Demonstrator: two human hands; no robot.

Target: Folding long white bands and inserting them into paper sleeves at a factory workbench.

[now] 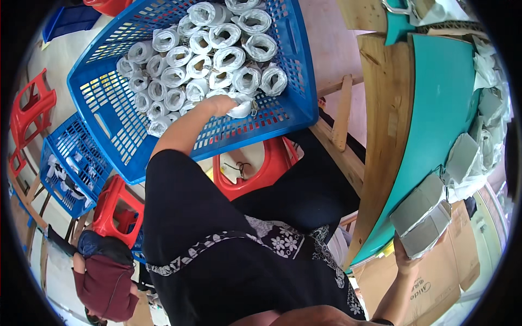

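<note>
My left hand [220, 104] reaches into a large blue plastic basket [182, 158] and closes round a white plastic-wrapped roll [240, 110] at the near end of the stack. Several similar rolls [176, 76] stand packed beside it, their hollow ends facing up. Off to the right, my right hand [406, 259] grips the near end of an open grey cardboard box [416, 205], tilted at the edge of a green-topped table [435, 119]. I see no contents in the box's visible part. Most fingers of both hands are partly hidden.
Red plastic stools [247, 187] stand under and left of the basket. A smaller blue basket [76, 163] holds white and dark pieces. More grey boxes and white plastic [473, 157] line the table's far side. A person in a maroon top [109, 282] is at lower left.
</note>
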